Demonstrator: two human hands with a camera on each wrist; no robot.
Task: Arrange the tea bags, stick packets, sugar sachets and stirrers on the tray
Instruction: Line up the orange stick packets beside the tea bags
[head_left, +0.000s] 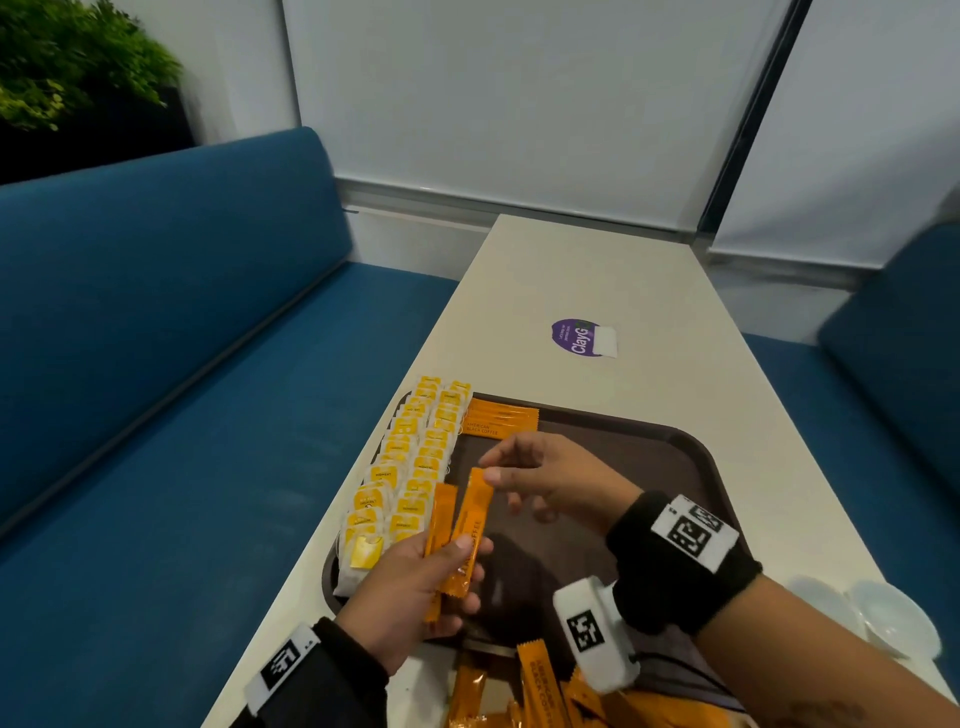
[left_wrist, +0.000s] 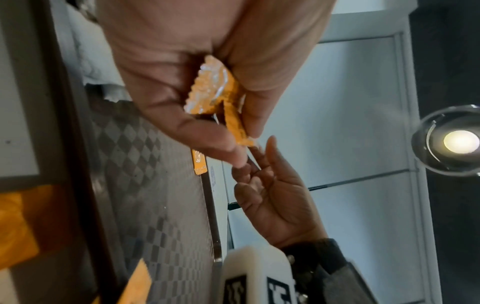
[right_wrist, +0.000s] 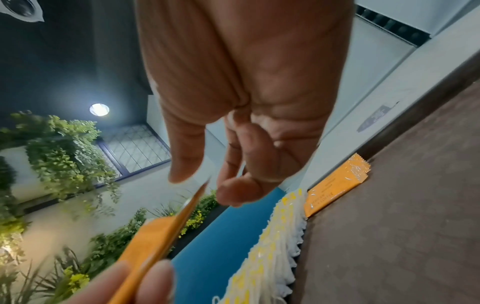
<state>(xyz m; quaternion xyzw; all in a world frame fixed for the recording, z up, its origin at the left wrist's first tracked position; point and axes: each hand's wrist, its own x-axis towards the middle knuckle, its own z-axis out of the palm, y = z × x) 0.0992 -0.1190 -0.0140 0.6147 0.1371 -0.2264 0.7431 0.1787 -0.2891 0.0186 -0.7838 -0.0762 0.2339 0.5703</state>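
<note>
Head view: a brown tray (head_left: 691, 457) was seen on the white counter (head_left: 597, 270). Tea bags (head_left: 410, 467) were laid in two rows along the tray's left edge; a small stack of orange stick packets (head_left: 501, 418) lay at its far end. Two held packets (head_left: 457, 525) were gripped in the left hand (head_left: 410, 587), thumb on top. The right hand (head_left: 550, 478) was held over the tray, thumb and forefinger spread at the tip of one held packet; contact could not be told. More loose packets (head_left: 535, 686) were seen on the counter near the tray's near edge.

Left wrist view: the left hand (left_wrist: 197, 82) was pinched on packet ends (left_wrist: 215, 90); the right hand (left_wrist: 275, 197) was open just beside.

Right wrist view: the right hand's grip (right_wrist: 233, 123) was spread, a packet tip (right_wrist: 192, 199) between thumb and finger.
</note>
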